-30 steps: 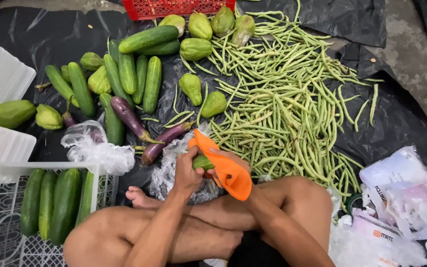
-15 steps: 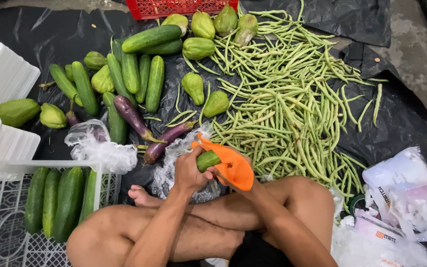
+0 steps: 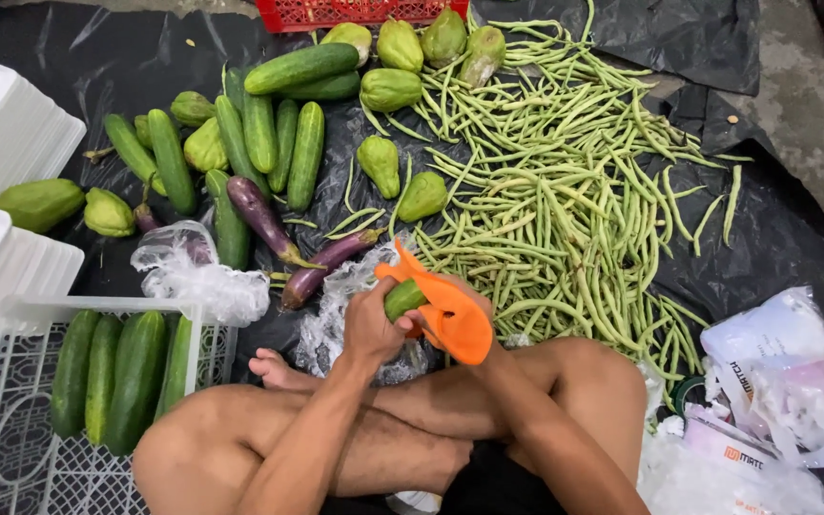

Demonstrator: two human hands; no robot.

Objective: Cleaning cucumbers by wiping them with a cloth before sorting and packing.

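Both forearms reach forward over crossed legs. The left hand (image 3: 369, 329) grips a green cucumber (image 3: 402, 298); the right hand (image 3: 474, 319), mostly hidden, clasps an orange peeler (image 3: 450, 315) against it.

You sit cross-legged, both bare forearms reaching forward over your folded shins to meet just ahead of them. Your left hand (image 3: 369, 326) is curled, knuckles up, fingers and thumb closed around what it holds, the wrist bent slightly inward. Your right hand (image 3: 469, 315) sits just beside it, touching or nearly so, mostly hidden under what it grips; only the fingertips and part of the wrist show. Your left foot pokes out beneath the left forearm, toes pointing left.
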